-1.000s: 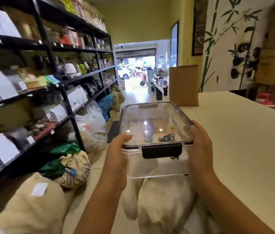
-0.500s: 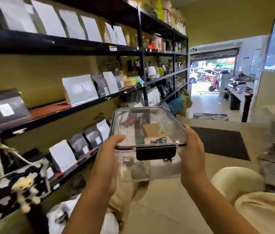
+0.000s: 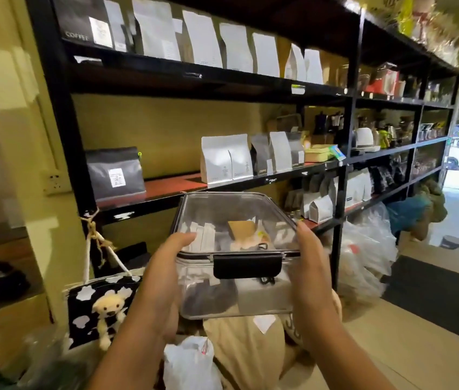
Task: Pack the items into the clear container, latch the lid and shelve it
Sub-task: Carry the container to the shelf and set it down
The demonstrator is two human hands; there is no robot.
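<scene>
A tall black shelf unit [image 3: 346, 170] fills the wall ahead, its upper boards lined with white and black coffee bags [image 3: 224, 160]. The middle shelf [image 3: 172, 182] has a bare reddish stretch between a black bag [image 3: 114, 175] near its left end and the white bags further right. Held in the air just in front of that shelf's front edge is the clear container [image 3: 236, 277], lid [image 3: 234, 218] on and the black latch [image 3: 247, 265] folded down on the near side; packets and small items show through its walls. The left hand [image 3: 163, 280] grips the container's left side, thumb over the lid rim, and the right hand [image 3: 314, 280] grips the right side likewise. Below, sacks [image 3: 245, 350] and a white plastic bag [image 3: 188, 364] sit on the floor.
</scene>
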